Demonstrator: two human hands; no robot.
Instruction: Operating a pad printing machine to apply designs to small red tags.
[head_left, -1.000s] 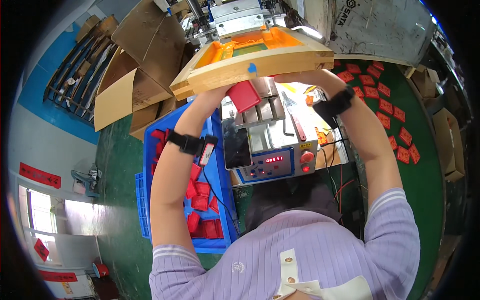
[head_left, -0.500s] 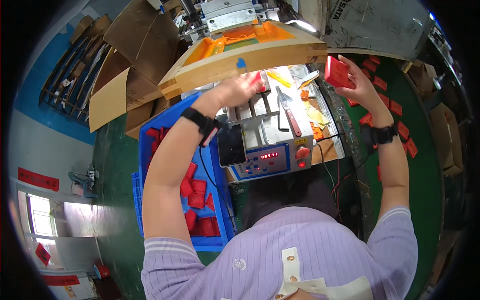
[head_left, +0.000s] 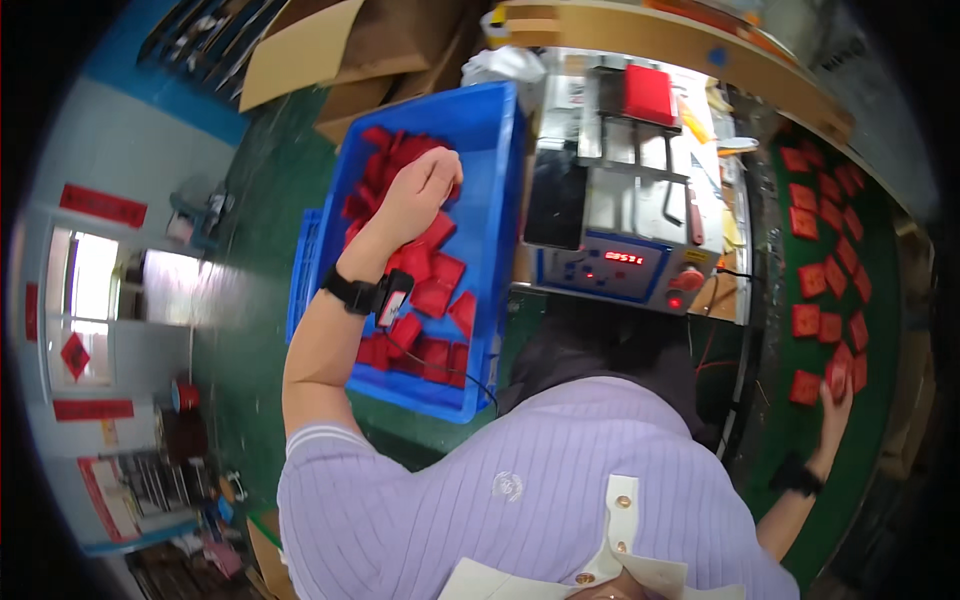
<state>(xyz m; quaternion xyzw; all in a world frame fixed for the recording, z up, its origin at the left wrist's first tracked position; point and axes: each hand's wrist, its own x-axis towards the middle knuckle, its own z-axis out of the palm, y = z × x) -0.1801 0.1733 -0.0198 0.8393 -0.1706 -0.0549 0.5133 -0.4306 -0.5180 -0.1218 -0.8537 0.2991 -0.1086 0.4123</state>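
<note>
In the blue crate point(head_left: 490, 330), my left hand point(head_left: 420, 195) is over a heap of flat red square pieces point(head_left: 428, 297). Its fingers curl closed, and what is in them, if anything, is hidden. Far to the right, my right hand point(head_left: 838, 408) grips a red square piece point(head_left: 837, 374) by its near edge. Around that piece, more red squares with printed faces lie in rough rows on a green surface point(head_left: 788, 345). Another red square point(head_left: 649, 95) sits on the metal fixture point(head_left: 628, 141) of the machine, apart from both hands.
A wooden-framed screen point(head_left: 690, 35) hangs over the machine's far end. On its front, a control panel point(head_left: 600, 268) carries a lit display and a red knob point(head_left: 690, 278). A phone point(head_left: 556, 200) leans beside it. Open cardboard boxes point(head_left: 400, 50) stand beyond the crate.
My left hand has moved from the fixture down to the crate, and a red square now shows on the fixture. My right hand has carried its red square to the rows at right. The view has turned.
</note>
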